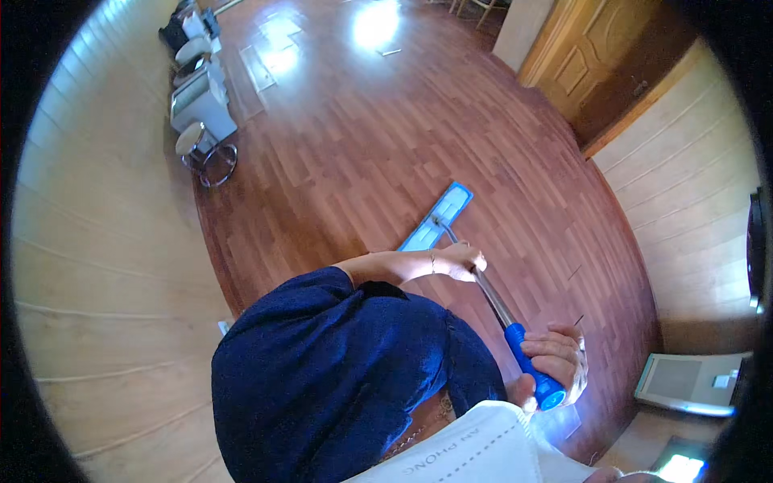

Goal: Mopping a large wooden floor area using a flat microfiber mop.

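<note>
A flat mop is in my two hands. Its long blue head (452, 206) lies on the wooden floor ahead of me, and a metal pole (495, 299) slants back from it toward my right side. My left hand (461, 262), a thin bracelet at its wrist, is closed round the pole partway down. Lower right, my right hand (557, 361) wraps round the thick blue grip (527, 360) at the top end of the pole. My left forearm hides part of the mop head's near end.
Along the left wall stand a round stool (196, 142) with a chrome base and a white cabinet (201, 101). A wooden door (600, 64) is at the far right. Near the right wall sits a pale, boxy appliance (691, 382). Bright glare (376, 26) marks the far floor.
</note>
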{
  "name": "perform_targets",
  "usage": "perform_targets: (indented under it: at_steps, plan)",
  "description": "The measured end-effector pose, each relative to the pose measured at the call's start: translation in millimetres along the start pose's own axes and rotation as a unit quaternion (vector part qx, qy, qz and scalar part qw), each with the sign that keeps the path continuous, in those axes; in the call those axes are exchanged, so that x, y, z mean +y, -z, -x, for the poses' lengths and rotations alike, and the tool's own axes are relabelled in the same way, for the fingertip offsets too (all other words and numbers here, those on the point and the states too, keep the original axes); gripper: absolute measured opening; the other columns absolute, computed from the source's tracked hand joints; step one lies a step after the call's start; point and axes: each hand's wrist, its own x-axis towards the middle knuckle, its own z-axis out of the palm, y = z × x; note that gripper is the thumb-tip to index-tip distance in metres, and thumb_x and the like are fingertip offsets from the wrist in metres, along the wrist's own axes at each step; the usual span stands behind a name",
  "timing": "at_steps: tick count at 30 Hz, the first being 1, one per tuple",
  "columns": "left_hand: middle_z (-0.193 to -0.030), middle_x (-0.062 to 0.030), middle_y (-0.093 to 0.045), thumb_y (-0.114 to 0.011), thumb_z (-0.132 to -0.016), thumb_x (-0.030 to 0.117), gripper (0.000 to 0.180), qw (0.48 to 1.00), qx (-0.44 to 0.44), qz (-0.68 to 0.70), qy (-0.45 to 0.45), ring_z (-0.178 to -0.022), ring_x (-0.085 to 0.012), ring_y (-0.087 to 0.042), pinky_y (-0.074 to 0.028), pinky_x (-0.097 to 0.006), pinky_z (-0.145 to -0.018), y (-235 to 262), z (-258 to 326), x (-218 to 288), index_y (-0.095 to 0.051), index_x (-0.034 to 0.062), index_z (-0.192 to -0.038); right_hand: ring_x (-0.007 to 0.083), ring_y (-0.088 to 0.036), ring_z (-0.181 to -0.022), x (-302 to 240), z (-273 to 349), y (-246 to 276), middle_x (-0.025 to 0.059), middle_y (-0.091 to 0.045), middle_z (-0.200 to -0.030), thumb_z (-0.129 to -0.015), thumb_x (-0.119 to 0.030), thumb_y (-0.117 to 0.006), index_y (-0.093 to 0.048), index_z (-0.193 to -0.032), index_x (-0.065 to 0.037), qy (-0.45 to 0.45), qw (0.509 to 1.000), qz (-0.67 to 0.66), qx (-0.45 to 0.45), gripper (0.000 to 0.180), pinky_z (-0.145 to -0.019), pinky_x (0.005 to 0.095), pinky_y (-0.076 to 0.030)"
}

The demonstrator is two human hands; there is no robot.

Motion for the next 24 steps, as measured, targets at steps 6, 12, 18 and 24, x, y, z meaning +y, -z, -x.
perform_targets:
  at_steps: [6, 12, 18, 24]
  plan:
    - [-0.067, -0.0029, -0.056, -0.066, -0.08, 0.037, 0.035, 0.989, 0.013, -0.028, 0.143, -0.076, -0.025, -0.058, -0.039, -0.045, -0.077, 9, 37, 4, -0.049, 0.0131, -0.06, 0.0243, -0.069, -0.073, 4, -6, -5, 0.0105, -0.068, -0.079, -0.08, -0.03, -0.07, -0.054, -0.086, -0.008, 0.032, 0.995, -0.068, -0.06, 0.028, -0.066, 0.0371, -0.058]
    - [-0.063, -0.0059, -0.055, -0.067, -0.079, 0.034, 0.036, 0.962, 0.165, -0.083, 0.203, -0.074, -0.0278, -0.059, -0.04, -0.043, -0.07, 29, 94, 1, -0.048, 0.0116, -0.058, 0.0274, -0.069, -0.071, 22, -24, -27, 0.0142, -0.067, -0.077, -0.079, -0.031, -0.073, -0.055, -0.088, -0.006, 0.069, 0.978, -0.188, -0.066, 0.033, -0.063, 0.0373, -0.059]
    - [-0.073, -0.0085, -0.063, -0.064, -0.079, 0.036, 0.028, 0.908, 0.217, -0.104, 0.341, -0.081, -0.0291, -0.061, -0.04, -0.047, -0.073, 39, 161, 14, -0.06, 0.0122, -0.065, 0.0283, -0.07, -0.072, 40, -42, -49, 0.0147, -0.068, -0.078, -0.077, -0.03, -0.076, -0.055, -0.087, -0.006, 0.07, 0.941, -0.306, -0.128, 0.034, -0.065, 0.0393, -0.059]
    - [-0.073, -0.0088, -0.064, -0.064, -0.079, 0.036, 0.027, 0.85, 0.277, -0.169, 0.416, -0.077, -0.0288, -0.062, -0.042, -0.043, -0.069, 38, 236, 34, -0.062, 0.0134, -0.064, 0.0373, -0.066, -0.087, 58, -47, -88, 0.0196, -0.065, -0.091, -0.074, -0.014, -0.076, -0.055, -0.092, -0.002, 0.053, 0.837, -0.483, -0.251, 0.029, -0.077, 0.0458, -0.055]
